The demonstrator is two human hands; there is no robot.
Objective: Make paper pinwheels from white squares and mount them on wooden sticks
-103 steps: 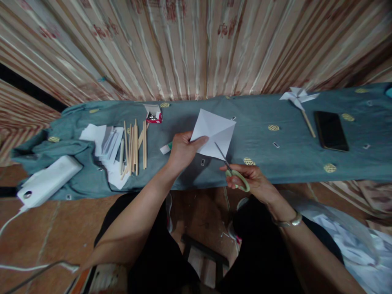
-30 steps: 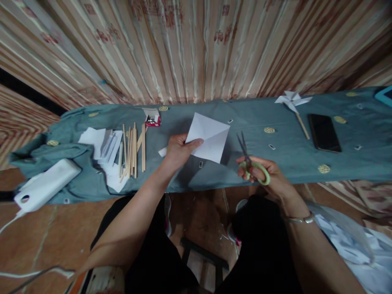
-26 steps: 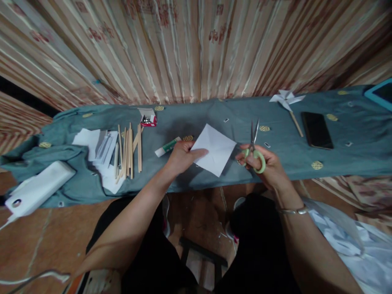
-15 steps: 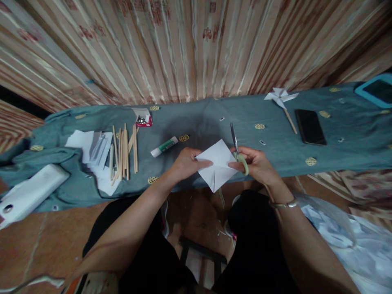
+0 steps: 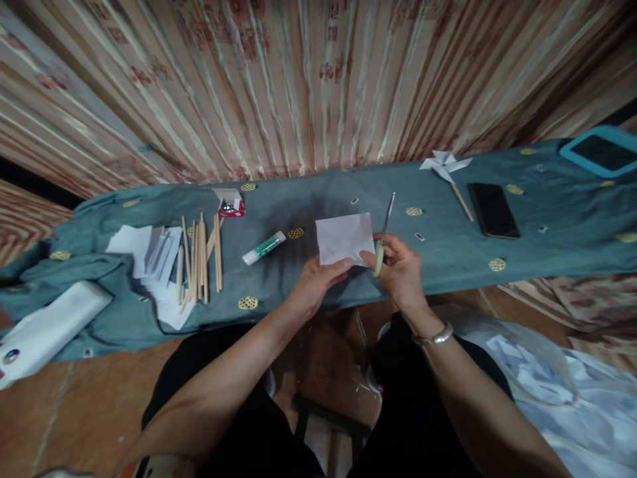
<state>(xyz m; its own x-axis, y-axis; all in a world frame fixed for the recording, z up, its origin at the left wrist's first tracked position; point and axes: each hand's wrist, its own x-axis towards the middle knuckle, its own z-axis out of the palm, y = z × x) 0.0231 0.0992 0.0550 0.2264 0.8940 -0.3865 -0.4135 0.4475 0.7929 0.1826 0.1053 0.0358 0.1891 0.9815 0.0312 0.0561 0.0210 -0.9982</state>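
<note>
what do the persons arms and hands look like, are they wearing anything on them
Both forearms are bare, with no sleeves in view. The left hand has no glove and no band at the wrist. The right hand is ungloved too, and a slim silver-coloured bracelet circles its wrist. Rings are too small to tell.

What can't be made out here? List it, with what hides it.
All in the head view:
- scissors: handles mostly hidden inside the right hand; whether the blades are open or shut is too small to tell.
- paper: lower edge covered by the left hand.
- red box: contents too small.
- teal-rimmed object: cut by the right edge.
- white device: cut by the left edge.
</note>
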